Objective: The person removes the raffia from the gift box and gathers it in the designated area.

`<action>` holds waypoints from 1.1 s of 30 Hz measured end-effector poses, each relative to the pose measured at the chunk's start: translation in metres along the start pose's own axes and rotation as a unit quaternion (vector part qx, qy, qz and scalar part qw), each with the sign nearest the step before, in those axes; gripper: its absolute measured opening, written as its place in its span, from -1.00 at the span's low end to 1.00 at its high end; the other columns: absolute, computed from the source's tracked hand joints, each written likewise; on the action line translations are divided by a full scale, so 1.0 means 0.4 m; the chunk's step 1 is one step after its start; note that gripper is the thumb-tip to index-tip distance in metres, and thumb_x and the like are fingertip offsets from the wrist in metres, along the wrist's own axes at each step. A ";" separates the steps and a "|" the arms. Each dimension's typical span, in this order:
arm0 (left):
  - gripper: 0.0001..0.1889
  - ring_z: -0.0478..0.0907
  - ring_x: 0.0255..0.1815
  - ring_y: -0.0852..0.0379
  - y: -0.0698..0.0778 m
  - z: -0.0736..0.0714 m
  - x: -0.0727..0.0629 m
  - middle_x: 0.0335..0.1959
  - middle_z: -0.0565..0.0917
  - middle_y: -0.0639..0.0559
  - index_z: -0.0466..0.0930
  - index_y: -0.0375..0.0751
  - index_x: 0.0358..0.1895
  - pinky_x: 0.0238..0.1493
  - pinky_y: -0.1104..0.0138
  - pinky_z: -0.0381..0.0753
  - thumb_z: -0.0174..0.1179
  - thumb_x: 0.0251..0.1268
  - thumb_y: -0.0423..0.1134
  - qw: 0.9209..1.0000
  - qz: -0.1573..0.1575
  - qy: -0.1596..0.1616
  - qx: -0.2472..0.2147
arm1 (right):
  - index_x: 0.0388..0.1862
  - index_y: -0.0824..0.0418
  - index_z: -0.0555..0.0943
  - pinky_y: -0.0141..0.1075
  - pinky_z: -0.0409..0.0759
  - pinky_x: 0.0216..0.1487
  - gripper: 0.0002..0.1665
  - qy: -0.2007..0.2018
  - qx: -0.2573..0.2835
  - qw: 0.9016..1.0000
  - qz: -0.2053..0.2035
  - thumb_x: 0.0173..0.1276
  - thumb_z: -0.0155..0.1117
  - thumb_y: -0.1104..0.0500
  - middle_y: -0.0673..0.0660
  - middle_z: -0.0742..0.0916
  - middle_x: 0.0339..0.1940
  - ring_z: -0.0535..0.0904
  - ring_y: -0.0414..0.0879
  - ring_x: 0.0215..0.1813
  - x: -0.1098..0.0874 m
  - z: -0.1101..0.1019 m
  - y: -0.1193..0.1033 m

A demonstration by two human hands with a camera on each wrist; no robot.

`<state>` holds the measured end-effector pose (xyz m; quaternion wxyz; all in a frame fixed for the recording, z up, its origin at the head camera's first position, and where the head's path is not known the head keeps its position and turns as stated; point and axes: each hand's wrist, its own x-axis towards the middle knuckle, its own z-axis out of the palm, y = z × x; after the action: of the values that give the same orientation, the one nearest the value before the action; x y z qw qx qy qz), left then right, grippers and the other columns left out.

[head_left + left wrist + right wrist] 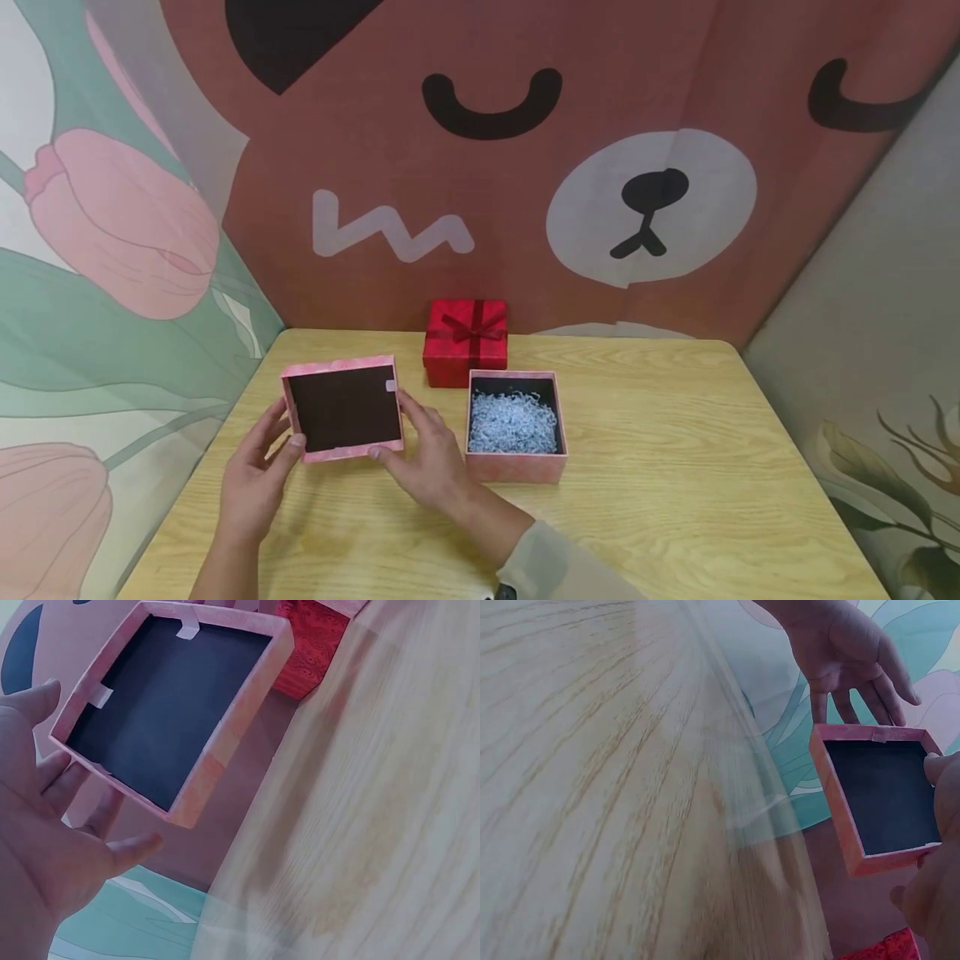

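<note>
A pink box lid (348, 454) is held up over the left part of the table, its dark inside facing me. My right hand (435, 462) grips it by its right side, thumb at the lower edge and fingers at the side. My left hand (255, 479) is at the lid's opposite side. In the left wrist view, the fingers of that hand (67, 825) are spread and fairly straight, right at the lid's rim. Small pale tabs show inside the lid (225, 750). Right of my right hand stands the pink box base (516, 469), uncovered, with light blue shredded paper (513, 423) in it.
A red gift box (467, 367) with a dark ribbon bow stands behind the pink base, near the table's back edge. The wooden table (675, 467) meets a bear-printed backdrop (525, 250) at the back and a tulip-printed one (120, 217) on the left.
</note>
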<state>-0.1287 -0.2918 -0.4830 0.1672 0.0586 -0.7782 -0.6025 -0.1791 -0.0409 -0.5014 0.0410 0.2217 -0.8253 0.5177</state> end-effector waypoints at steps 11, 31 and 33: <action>-0.36 0.35 0.35 0.33 -0.034 -0.010 0.020 0.57 0.32 -0.16 0.15 0.02 0.67 0.10 0.63 0.54 0.10 0.63 -0.23 0.997 -0.024 -0.068 -0.006 | 0.72 -0.20 0.07 0.13 0.46 0.45 0.20 -0.041 -0.013 0.999 0.017 0.24 0.53 -0.24 -0.29 0.19 0.67 0.26 0.00 0.61 0.018 0.025 0.029; -0.33 0.09 0.64 -0.02 -0.064 -0.004 0.052 0.59 0.33 -0.11 0.22 0.04 0.64 0.29 0.64 0.28 0.19 0.58 0.00 0.992 -0.083 -0.076 0.050 | 0.75 -0.14 -0.06 -0.08 0.34 0.54 0.32 -0.065 -0.015 0.995 0.068 0.21 0.58 -0.19 -0.19 0.16 0.69 0.19 -0.08 0.64 0.041 0.046 0.047; -0.30 0.10 0.64 -0.04 -0.069 -0.006 0.055 0.61 0.29 -0.09 0.21 0.04 0.64 0.24 0.68 0.33 0.22 0.55 -0.01 0.992 -0.084 -0.080 0.052 | 0.75 -0.11 -0.05 -0.08 0.35 0.54 0.33 -0.067 -0.020 0.995 0.070 0.20 0.59 -0.18 -0.14 0.18 0.69 0.22 -0.06 0.63 0.043 0.049 0.049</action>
<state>-0.1517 -0.3078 -0.5049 0.0496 0.0839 -0.8117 -0.5759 -0.1992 -0.0564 -0.5216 -0.0463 0.1966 -0.8499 0.4867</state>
